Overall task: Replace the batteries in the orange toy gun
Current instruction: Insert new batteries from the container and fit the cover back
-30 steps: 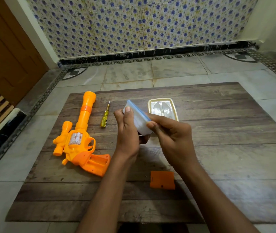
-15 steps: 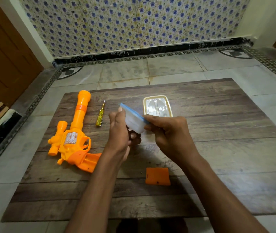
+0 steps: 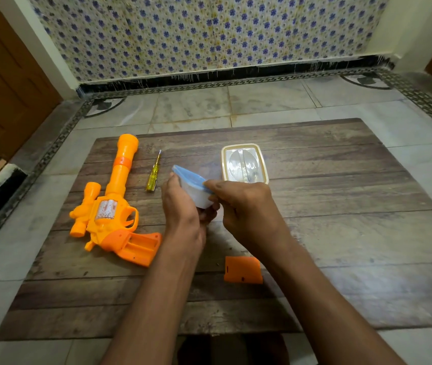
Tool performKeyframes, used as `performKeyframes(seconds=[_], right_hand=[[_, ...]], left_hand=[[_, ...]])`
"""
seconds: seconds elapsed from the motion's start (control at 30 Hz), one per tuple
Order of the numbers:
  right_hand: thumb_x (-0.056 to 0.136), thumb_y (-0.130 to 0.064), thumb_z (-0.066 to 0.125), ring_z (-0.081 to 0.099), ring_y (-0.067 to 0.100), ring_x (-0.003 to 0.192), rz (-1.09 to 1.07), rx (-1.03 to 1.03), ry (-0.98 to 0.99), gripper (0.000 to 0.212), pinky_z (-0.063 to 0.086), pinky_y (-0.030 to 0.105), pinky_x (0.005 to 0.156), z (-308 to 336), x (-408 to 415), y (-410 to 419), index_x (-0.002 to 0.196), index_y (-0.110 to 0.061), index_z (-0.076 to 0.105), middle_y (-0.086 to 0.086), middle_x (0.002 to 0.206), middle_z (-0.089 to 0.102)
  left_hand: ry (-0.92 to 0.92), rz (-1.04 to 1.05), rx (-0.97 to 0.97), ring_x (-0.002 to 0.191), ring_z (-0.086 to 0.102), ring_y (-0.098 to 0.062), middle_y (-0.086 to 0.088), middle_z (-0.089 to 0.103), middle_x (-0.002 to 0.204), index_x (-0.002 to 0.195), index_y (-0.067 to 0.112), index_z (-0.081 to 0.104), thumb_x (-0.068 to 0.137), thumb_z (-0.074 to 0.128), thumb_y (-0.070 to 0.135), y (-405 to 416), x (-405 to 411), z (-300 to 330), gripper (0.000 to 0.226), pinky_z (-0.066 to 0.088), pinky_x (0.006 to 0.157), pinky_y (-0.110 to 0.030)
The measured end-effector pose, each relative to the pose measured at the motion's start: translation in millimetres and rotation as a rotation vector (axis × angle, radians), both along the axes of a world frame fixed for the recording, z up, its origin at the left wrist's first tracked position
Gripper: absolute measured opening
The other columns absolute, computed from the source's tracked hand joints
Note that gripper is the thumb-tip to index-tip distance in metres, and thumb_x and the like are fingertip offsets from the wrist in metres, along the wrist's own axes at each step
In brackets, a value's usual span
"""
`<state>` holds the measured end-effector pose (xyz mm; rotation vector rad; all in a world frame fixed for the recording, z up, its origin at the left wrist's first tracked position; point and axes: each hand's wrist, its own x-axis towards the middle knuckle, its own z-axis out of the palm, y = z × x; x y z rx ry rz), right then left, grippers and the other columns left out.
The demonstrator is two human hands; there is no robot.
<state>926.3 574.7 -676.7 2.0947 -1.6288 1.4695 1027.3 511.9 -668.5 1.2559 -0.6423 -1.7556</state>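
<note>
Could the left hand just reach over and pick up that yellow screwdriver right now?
Probably not at once. The screwdriver lies bare on the table just beside the left hand, nothing between them, but that hand's grip is taken up by the small blue-lidded container, which the right hand also holds.

Two bare forearms enter from bottom edge. No sleeves, nothing worn on wrists. Left hand (image 3: 183,206) and right hand (image 3: 246,206) ungloved, fingers without rings where visible. Short fingernails. Rest of body out of view.
</note>
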Motion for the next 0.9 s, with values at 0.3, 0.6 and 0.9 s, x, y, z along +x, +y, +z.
performKeyframes(seconds=[0.3, 0.6, 0.9], right_hand=[[0.073, 0.017, 0.062, 0.077, 0.029, 0.075, -0.051, -0.036, -0.014, 0.039, 0.063, 0.042, 0.061, 2.4, 4.7, 3.1, 0.107, 0.004, 0.075, 0.016, 0.088, 0.078], [0.07, 0.021, 0.055, 0.078, 0.03, 0.087, -0.106, -0.057, -0.011, 0.049, 0.064, 0.04, 0.075, -1.8, 4.1, 2.0, 0.112, 0.005, 0.075, 0.018, 0.101, 0.079], [0.086, 0.014, 0.067, 0.069, 0.02, 0.073, -0.3, -0.105, -0.045, 0.025, 0.053, 0.031, 0.064, -0.4, -18.2, 2.5, 0.106, 0.0, 0.074, 0.008, 0.088, 0.075]], left_hand=[[-0.121, -0.047, -0.113, 0.052, 0.061, -0.017, -0.02, 0.061, 0.106, 0.143, 0.005, 0.049, 0.108, 0.037, 0.05, -11.7, 8.3, 1.0, 0.058, 0.046, 0.04, -0.024], [-0.147, -0.113, -0.119, 0.048, 0.057, -0.017, -0.019, 0.058, 0.1, 0.143, 0.004, 0.046, 0.109, 0.034, 0.049, -13.3, 10.8, 3.4, 0.058, 0.04, 0.037, -0.022], [-0.168, -0.319, -0.154, 0.041, 0.055, -0.012, -0.008, 0.067, 0.068, 0.112, 0.015, 0.065, 0.109, 0.038, 0.048, -4.5, 28.0, 7.2, 0.043, 0.029, 0.033, -0.018]])
